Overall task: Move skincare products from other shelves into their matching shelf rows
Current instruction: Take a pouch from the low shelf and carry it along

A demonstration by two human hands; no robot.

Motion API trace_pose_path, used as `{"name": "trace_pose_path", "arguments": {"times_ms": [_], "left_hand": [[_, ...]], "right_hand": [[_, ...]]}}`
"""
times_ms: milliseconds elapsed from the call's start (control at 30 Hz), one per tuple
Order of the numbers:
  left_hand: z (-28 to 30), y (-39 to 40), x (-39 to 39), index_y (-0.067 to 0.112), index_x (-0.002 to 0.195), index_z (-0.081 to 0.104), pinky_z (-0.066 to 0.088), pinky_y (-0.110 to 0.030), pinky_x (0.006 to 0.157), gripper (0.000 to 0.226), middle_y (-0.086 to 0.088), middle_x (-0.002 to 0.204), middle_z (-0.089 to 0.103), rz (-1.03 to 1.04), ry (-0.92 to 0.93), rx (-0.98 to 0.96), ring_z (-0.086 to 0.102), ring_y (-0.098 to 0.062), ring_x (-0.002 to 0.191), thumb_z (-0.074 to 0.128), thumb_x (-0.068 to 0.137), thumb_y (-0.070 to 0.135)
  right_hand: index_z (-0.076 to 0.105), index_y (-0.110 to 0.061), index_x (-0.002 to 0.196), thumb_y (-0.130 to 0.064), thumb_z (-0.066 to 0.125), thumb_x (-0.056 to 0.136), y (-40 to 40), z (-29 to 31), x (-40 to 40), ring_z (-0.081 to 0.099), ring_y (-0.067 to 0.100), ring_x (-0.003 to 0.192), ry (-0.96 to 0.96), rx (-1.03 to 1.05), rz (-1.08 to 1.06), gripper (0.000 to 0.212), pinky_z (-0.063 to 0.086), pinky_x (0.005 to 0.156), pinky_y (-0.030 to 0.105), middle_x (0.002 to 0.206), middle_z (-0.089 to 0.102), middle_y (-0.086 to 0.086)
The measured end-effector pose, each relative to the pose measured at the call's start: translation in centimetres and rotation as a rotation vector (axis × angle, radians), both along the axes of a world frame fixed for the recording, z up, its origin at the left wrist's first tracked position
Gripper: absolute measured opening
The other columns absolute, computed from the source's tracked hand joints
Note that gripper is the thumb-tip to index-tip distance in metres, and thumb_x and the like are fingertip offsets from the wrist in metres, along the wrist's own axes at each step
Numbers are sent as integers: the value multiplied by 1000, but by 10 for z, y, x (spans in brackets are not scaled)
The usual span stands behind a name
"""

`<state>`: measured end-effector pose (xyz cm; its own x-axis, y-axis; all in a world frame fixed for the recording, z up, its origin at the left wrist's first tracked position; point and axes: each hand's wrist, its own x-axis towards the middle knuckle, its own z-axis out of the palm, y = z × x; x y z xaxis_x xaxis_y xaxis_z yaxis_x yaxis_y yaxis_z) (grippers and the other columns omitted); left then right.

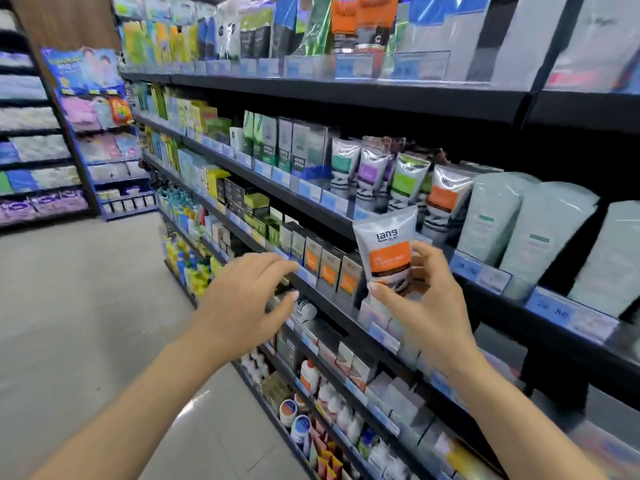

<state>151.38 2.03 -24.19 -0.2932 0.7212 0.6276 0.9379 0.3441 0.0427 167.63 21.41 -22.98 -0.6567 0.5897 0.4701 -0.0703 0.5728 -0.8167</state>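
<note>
Gripping the orange tube [389,251] in our right hand [420,296] at mid-frame | left hand [247,299] hovering open, empty | risk: knocking over the standing tubes [408,183] above while we are sliding it in

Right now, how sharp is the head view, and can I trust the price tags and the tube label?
Head view: the held orange-banded tube in the right hand is fairly sharp; price tags are smeared and unreadable; the top shelf and far right edge blur badly; wide-angle bending curves the shelf lines; even lighting, the left hand slightly soft.
</note>
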Motion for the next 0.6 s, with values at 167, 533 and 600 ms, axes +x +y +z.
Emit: {"name": "trace_pose_path", "arguments": {"times_ms": [167, 533, 600], "left_hand": [[8, 75, -63, 12, 119, 61, 48, -36, 92, 44, -3, 112, 63, -99, -5, 32, 57, -19, 107, 46, 90, 41], [-3, 222, -160, 9, 118, 62, 43, -41, 92, 39, -7, 116, 61, -488, 23, 149, 56, -30, 107, 54, 87, 31], [-1, 238, -172, 10, 119, 62, 41, -38, 95, 38, -6, 116, 60, -595, 26, 149, 56, -29, 108, 55, 88, 31]], "right_hand": [[45, -48, 111, -29, 79, 74, 40, 21, -29, 59, -6, 94, 65, -17, -106, 54, 48, 79, 15, 102, 60, -30], [42, -41, 121, -30, 79, 73, 85, 32, -84, 57, -8, 97, 114, 136, -518, 61, 42, 77, 5, 107, 59, -28], [43, -39, 120, -28, 79, 73, 89, 35, -97, 58, -5, 98, 142, 128, -599, 61, 44, 79, 8, 107, 60, -25]]}}
